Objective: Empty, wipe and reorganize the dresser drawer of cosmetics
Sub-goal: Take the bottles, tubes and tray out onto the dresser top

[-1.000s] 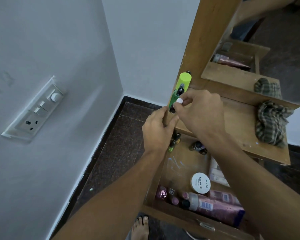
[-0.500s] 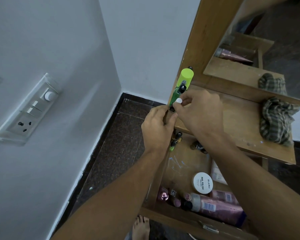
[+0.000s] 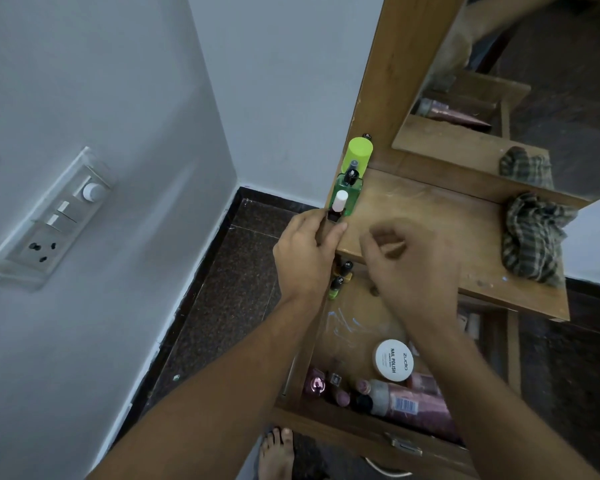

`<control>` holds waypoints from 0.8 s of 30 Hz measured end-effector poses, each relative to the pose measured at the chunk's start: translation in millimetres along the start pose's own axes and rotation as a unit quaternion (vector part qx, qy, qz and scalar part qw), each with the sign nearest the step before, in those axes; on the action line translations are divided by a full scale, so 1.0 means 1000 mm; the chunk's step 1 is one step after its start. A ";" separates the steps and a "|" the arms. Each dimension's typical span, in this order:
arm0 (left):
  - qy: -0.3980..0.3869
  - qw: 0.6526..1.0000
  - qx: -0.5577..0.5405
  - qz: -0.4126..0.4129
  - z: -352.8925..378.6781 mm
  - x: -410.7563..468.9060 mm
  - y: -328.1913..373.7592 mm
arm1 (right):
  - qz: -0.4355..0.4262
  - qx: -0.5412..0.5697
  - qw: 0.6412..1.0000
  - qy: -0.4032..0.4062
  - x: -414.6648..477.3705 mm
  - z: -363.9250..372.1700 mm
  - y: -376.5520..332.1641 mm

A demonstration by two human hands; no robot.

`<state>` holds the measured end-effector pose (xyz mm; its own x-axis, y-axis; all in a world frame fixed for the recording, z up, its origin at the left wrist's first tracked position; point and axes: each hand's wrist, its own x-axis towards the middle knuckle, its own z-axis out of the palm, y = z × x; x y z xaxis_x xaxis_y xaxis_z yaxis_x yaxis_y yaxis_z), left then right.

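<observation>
Drawer (image 3: 343,433): pulled open at lower centre, front toward the bottom edge, beneath the bench (image 3: 440,202). Cosmetics lie along its front, a white jar (image 3: 394,360) among them. Changed: right hand (image 3: 407,268) has let go of the white-capped bottle (image 3: 338,206) and drawn back, blurred, fingers loosely curled, empty. Bottle stands upright at the bench's left edge, cap toward frame top. Left hand (image 3: 303,251) grips that edge, thumb beside the bottle's base.

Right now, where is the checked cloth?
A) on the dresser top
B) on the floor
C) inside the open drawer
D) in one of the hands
A: the checked cloth lies bunched on the dresser top, at the foot of the mirror.
</observation>
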<state>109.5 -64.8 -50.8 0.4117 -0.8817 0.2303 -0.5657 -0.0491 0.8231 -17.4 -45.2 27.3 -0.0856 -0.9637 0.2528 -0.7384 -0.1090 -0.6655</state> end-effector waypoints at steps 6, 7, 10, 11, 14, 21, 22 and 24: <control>-0.019 1.000 -0.017 -0.017 -0.009 -0.008 -0.007 | 0.065 -0.045 0.989 -0.125 -0.052 0.028 0.030; -0.014 1.000 -0.019 -0.020 -0.010 -0.012 -0.008 | 0.068 -0.061 0.985 -0.144 -0.051 0.033 0.030; -0.004 0.999 -0.026 -0.033 -0.012 -0.022 -0.010 | 0.064 -0.110 0.973 -0.190 -0.045 0.046 0.032; -0.005 0.999 -0.027 -0.036 -0.013 -0.024 -0.010 | 0.062 -0.119 0.971 -0.199 -0.043 0.049 0.034; -0.015 0.998 -0.037 -0.042 -0.011 -0.027 -0.009 | 0.055 -0.132 0.970 -0.199 -0.040 0.056 0.040; -0.012 0.999 -0.039 -0.035 -0.011 -0.027 -0.006 | 0.025 -0.140 0.972 -0.184 -0.042 0.039 0.039; -0.012 0.998 -0.041 -0.036 -0.011 -0.026 -0.006 | 0.021 -0.136 0.976 -0.169 -0.040 0.028 0.038; -0.011 0.998 -0.043 -0.036 -0.010 -0.022 -0.005 | 0.018 -0.121 0.983 -0.134 -0.030 0.004 0.034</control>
<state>110.5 -40.1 -55.3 0.4324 -0.8878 0.1578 -0.4711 -0.0732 0.8790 -37.0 -21.3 -5.8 0.0402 -0.9991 0.0167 -0.8782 -0.0433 -0.4764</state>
